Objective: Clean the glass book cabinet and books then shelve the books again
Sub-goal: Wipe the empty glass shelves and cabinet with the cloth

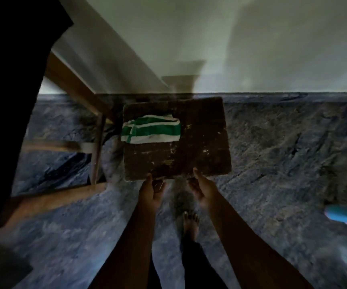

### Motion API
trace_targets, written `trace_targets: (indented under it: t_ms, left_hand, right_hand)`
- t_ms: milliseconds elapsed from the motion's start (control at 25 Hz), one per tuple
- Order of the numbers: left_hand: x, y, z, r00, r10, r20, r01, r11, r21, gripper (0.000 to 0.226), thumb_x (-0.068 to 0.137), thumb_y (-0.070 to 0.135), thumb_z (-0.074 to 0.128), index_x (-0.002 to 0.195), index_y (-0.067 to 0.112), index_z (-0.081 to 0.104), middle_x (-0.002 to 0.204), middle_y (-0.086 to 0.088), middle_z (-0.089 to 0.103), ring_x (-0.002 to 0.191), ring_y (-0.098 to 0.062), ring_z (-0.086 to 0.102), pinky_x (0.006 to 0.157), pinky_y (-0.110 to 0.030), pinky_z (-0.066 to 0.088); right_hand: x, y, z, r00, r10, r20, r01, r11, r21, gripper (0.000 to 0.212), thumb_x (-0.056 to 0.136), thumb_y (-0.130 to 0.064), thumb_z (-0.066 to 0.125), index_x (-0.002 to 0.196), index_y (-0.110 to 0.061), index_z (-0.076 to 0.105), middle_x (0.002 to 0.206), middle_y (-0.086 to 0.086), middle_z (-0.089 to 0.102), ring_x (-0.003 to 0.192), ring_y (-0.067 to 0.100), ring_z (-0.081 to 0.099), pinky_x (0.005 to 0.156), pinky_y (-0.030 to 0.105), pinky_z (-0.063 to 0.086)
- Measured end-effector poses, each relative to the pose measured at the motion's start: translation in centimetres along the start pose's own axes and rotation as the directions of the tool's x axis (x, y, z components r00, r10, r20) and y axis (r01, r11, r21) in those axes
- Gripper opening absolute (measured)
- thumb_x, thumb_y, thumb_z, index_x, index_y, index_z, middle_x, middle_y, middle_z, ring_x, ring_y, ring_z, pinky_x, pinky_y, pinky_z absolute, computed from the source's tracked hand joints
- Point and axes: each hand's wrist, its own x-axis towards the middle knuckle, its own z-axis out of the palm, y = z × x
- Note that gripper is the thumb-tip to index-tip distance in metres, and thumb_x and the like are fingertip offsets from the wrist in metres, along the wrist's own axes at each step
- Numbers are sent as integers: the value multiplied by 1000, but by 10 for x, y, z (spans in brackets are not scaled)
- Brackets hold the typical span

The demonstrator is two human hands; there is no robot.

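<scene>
A dark brown, worn wooden stool top is in the middle of the view, seen from above. A folded green-and-white striped cloth lies on its left rear part. My left hand grips the stool's near edge, thumb on top and fingers under. My right hand grips the same edge a little to the right. No books or glass cabinet are in view.
A wooden frame with rails stands at the left, close to the stool. A pale wall runs behind. The floor is dark mottled stone. My bare foot is below the hands. A blue object lies at the right.
</scene>
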Motion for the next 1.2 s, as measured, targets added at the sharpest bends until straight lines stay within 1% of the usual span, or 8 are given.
trace_targets:
  t_ms: [120,200,320,440,720,880,1080,1200]
  left_hand:
    - [-14,-17,3,999,-13,-52,15,999,45,38,100,27,40,134,11,45,136,-12,48,129,-28,43,101,-42,35]
    - [-18,-24,12,1000,-4,-22,4,1000,26,39,100,27,42,134,8,44,137,-12,48,128,-29,44,99,-42,35]
    - [-7,-26,23,998,47,-48,-49,998,-39,42,98,23,47,133,2,42,130,-19,52,104,-31,56,85,-40,46]
    - [3,-26,19,994,60,-88,-69,993,-98,35,99,25,45,125,1,46,93,-13,58,76,-22,54,67,-33,47]
    - [-18,-30,-13,998,5,-61,-14,989,-144,24,97,28,48,98,5,52,85,-11,57,76,-23,54,69,-35,44]
    - [-46,-14,-46,998,-61,25,60,997,53,21,98,29,44,103,12,55,98,-10,55,87,-25,53,72,-31,41]
    - [-149,28,-77,941,250,228,-336,767,546,25,99,16,43,120,8,54,120,-7,56,107,-20,50,74,-19,42]
    - [-208,41,-100,711,365,601,-702,331,630,25,94,30,51,114,44,57,124,15,57,102,10,49,74,-1,36]
  right_hand:
    - [-39,-12,-5,999,-30,13,33,929,-368,22,94,-20,54,108,-4,60,120,18,61,108,31,60,91,29,49]
    - [-58,-21,6,927,-348,140,339,620,-707,23,95,-20,51,112,-10,62,113,8,63,100,20,59,78,18,45]
    - [-55,-42,52,533,-575,621,755,-7,-655,25,91,-18,57,114,-11,62,112,2,62,102,11,55,87,18,45]
    - [-21,-56,100,212,-297,931,682,-638,-358,40,80,-15,68,119,-10,61,125,10,58,118,27,51,99,39,42]
    - [21,-26,111,287,5,958,270,-960,-75,47,88,-13,52,135,-14,45,137,14,45,116,37,50,94,48,45]
    - [-17,-19,94,482,-194,854,489,-750,-446,42,93,-14,46,135,-15,45,130,12,53,113,30,55,93,36,42]
    - [-130,-5,26,846,-329,418,532,546,-647,33,95,-12,49,125,-1,53,125,19,56,111,34,55,92,40,44]
    - [-204,7,-6,873,-312,376,470,744,-475,60,71,-51,73,115,-12,63,117,13,63,104,32,61,94,49,48]
